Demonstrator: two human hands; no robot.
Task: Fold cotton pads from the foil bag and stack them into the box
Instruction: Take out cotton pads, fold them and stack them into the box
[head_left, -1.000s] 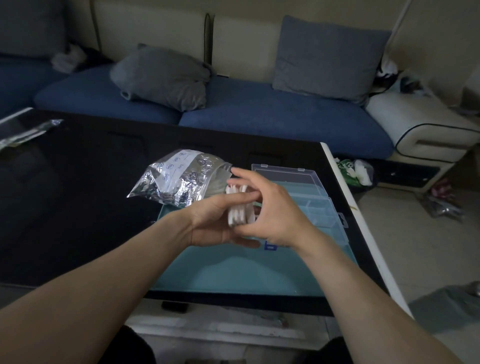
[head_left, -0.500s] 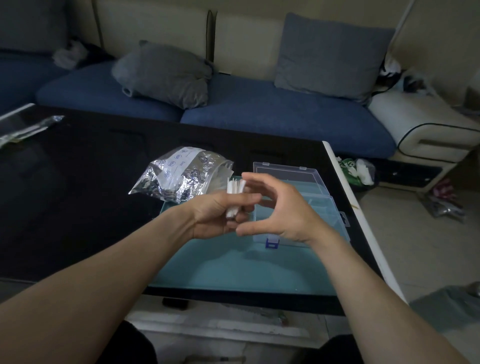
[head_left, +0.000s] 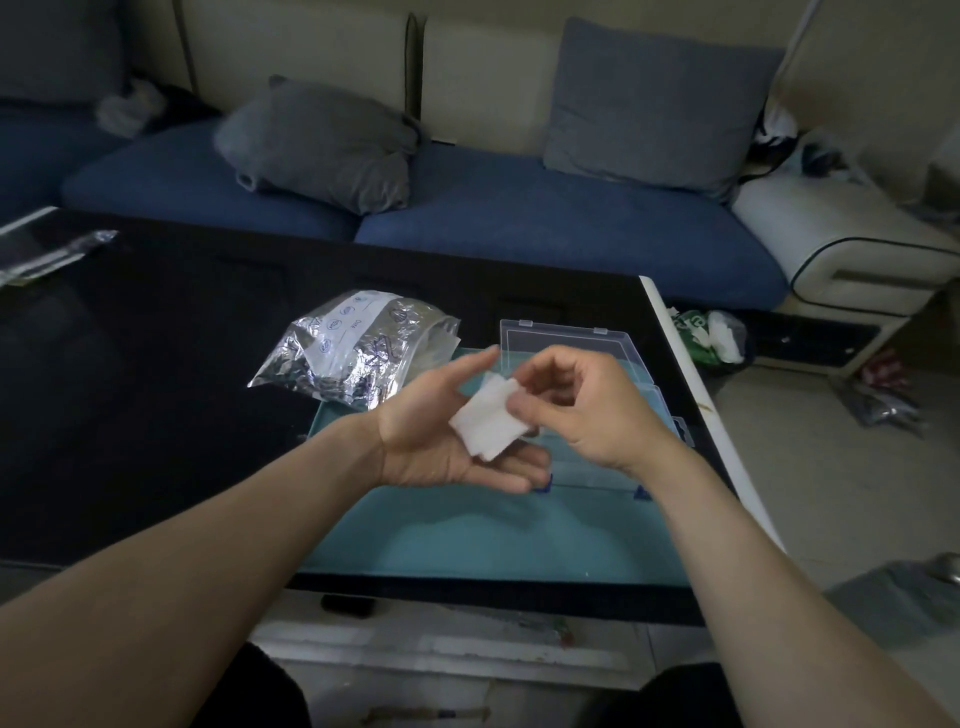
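Observation:
White cotton pads (head_left: 487, 418) lie flat across the fingers of my left hand (head_left: 436, 436), which is turned palm up over the teal mat (head_left: 467, 535). My right hand (head_left: 582, 405) pinches the pads' right edge between thumb and forefinger. Behind both hands stands the clear plastic box (head_left: 566, 340) with its lid open; its lower part is hidden by my hands. The crinkled silver foil bag (head_left: 353, 348) lies to the left of the box, its open mouth facing right.
The black glass table (head_left: 130, 395) ends in a white edge (head_left: 691, 395) at the right. A clear wrapper (head_left: 47, 254) lies far left. Behind the table is a blue sofa (head_left: 545, 228) with grey cushions. Bags litter the floor at right.
My left hand has turned palm up, so the pads that stood on edge now lie flat. My right hand has closed its thumb and forefinger on their right edge.

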